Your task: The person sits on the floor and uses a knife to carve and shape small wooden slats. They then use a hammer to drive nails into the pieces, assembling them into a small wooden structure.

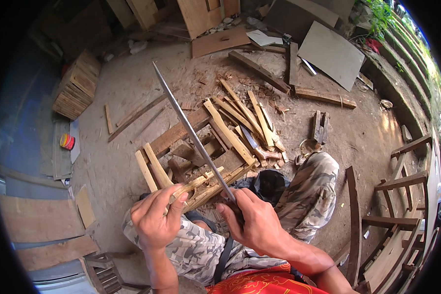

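Observation:
My left hand (157, 215) is closed on a short, pale wood strip (201, 180), pinching its near end between thumb and fingers. My right hand (252, 220) grips the handle of a machete (193, 134), whose long grey blade points up and to the far left. The blade crosses close to the strip's far end; whether they touch I cannot tell. Below both hands lies a wooden frame (183, 117) with scraps inside it. Several cut wood strips (225, 130) are heaped along its right side. Among them rests a wooden-handled knife (267, 154).
Dark beams (259, 72) and a grey board (330, 55) lie on the ground ahead. A wooden crate (77, 87) and a red-and-yellow tub (67, 141) stand at the left. Wooden frames (402, 181) line the right side. A black bag (269, 183) sits between my knees.

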Tool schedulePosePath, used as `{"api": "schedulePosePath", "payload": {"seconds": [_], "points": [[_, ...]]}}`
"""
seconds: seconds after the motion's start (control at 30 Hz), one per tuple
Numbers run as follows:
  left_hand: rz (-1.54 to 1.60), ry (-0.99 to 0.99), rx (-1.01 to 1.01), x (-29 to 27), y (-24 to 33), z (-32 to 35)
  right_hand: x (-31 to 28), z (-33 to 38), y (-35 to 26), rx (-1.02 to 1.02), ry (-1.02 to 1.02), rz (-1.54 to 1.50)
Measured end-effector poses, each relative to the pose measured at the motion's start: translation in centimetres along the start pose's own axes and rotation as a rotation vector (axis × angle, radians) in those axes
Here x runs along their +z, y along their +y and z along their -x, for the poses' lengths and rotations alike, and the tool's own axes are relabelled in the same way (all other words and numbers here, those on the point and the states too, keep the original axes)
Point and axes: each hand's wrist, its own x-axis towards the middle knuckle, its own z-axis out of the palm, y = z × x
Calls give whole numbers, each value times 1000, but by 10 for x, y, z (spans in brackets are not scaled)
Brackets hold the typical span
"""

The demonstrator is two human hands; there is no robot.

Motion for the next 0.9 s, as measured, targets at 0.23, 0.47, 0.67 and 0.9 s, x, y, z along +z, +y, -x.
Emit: {"api": "schedulePosePath", "payload": {"seconds": [0.23, 0.47, 0.67, 0.9], "points": [[-2, -21, -21, 1, 1, -13, -5, -1, -2, 1, 17, 22], [25, -5, 24, 7, 2, -27, -7, -4, 0, 72, -87, 184], [8, -27, 9, 8, 6, -35, -5, -2, 1, 7, 16, 5], [44, -55, -30, 15, 9, -45, -14, -6, 5, -1, 1, 104]]}}
